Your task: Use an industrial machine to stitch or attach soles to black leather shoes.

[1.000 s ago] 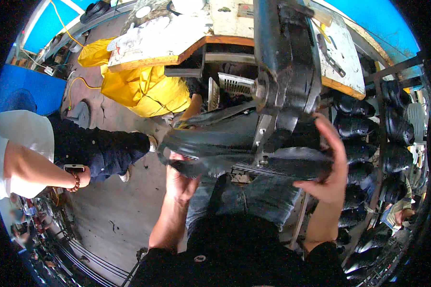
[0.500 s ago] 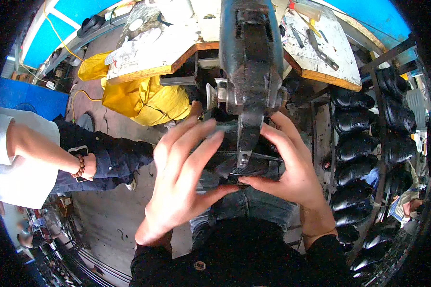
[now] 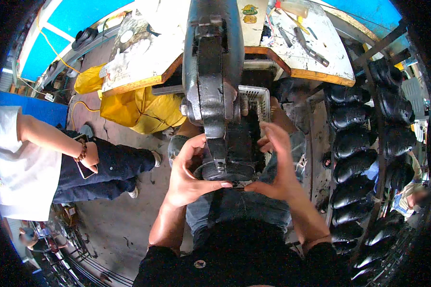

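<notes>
A black shoe (image 3: 239, 171), partly hidden, sits beneath the narrow lower end of a dark metal machine arm (image 3: 210, 62). My left hand (image 3: 187, 172) is closed on its left side, fingers curled round and the thumb along the near edge. On the other side my right hand (image 3: 275, 165) has its thumb at the near edge and its slightly blurred fingers bent at the shoe's right flank. The far part of the shoe is in shadow behind the arm.
A white worktable (image 3: 321, 64) with hand tools stands ahead. Yellow sacks (image 3: 141, 112) lie under its left side. A grey plastic basket (image 3: 261, 98) is behind the machine. Racked black shoes (image 3: 352, 143) line the right. At left stands a person (image 3: 28, 162) holding a phone.
The view has shifted, so the machine arm appears further left. My left fingers, spread before, have curled in against the shoe. My right fingers have lifted and bent more.
</notes>
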The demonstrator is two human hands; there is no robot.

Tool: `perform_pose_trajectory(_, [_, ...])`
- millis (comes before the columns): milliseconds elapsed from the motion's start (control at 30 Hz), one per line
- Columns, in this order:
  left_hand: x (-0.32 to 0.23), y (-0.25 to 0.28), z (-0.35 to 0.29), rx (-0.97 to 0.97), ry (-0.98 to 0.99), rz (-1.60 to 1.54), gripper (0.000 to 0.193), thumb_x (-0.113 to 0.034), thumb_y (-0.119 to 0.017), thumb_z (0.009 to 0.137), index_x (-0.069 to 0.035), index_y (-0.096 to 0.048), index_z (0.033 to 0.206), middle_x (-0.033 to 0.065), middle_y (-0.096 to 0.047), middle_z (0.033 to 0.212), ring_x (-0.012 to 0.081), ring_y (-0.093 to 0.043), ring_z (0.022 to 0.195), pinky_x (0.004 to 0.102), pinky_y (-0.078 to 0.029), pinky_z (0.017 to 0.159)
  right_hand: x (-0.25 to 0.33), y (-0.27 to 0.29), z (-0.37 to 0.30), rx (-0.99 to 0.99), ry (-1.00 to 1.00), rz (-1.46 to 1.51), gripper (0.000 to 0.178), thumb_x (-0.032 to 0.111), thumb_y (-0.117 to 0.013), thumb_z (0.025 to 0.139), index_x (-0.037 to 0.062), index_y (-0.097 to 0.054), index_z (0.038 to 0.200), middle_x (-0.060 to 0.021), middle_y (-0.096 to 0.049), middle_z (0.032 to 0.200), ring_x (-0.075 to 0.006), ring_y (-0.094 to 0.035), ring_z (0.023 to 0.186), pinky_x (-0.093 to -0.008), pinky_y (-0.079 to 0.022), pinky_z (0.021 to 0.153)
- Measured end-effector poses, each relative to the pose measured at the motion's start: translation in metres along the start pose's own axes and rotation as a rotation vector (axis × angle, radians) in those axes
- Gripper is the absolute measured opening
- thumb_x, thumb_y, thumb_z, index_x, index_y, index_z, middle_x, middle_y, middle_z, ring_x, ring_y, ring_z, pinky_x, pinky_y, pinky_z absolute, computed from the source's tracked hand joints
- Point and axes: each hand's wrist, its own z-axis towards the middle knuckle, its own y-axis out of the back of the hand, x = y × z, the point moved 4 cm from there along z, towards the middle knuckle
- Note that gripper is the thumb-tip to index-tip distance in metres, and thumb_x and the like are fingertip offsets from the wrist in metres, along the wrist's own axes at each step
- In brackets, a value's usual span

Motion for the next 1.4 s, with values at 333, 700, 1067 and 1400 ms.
perform_pose_trajectory(333, [0.040,-0.015,-0.028,-0.239,0.033,-0.260,0.099,-0.002,-0.097,0.059,-0.002,-0.039,0.140,0.0117,-0.057,0.133,0.0230,-0.057,0.124,0.0406,-0.050,0.102,-0.066,-0.003,-0.059,0.301,-0.150,-0.195,0.105,0.009,-0.085,0.074,0.0023,-0.023,0.158,-0.0206,-0.036,0.157,-0.0399,-0.039,0.143,-0.0408,-0.034,0.118])
perform_pose_trajectory(700, [0.035,0.011,-0.052,-0.154,-0.282,0.354,0.093,-0.038,-0.087,0.075,0.004,-0.044,0.147,0.0248,-0.052,0.143,0.0424,-0.050,0.131,0.0499,-0.037,0.111,-0.075,-0.086,-0.062,0.481,-0.267,-0.148,0.104,-0.002,-0.073,0.078,0.0042,-0.010,0.160,-0.0257,-0.040,0.143,-0.0463,-0.050,0.127,-0.0448,-0.046,0.108])
perform_pose_trajectory(1067, [0.036,0.000,-0.046,-0.340,-0.156,0.043,0.120,-0.023,-0.092,0.074,0.001,-0.012,0.159,0.0179,-0.038,0.153,0.0280,-0.049,0.133,0.0425,-0.033,0.116,-0.072,-0.073,-0.071,0.338,-0.309,0.011,0.093,0.005,-0.074,0.086,0.0016,-0.017,0.159,-0.0265,-0.042,0.143,-0.0453,-0.049,0.130,-0.0438,-0.043,0.111])
perform_pose_trajectory(1400, [0.020,0.003,-0.032,-0.119,-0.266,0.153,0.088,-0.008,-0.094,0.068,0.002,-0.046,0.140,0.0111,-0.058,0.130,0.0220,-0.059,0.120,0.0377,-0.048,0.102,-0.069,-0.052,-0.058,0.277,-0.313,-0.050,0.089,0.010,-0.078,0.084,0.0007,-0.025,0.155,-0.0240,-0.039,0.147,-0.0430,-0.047,0.133,-0.0412,-0.043,0.111])
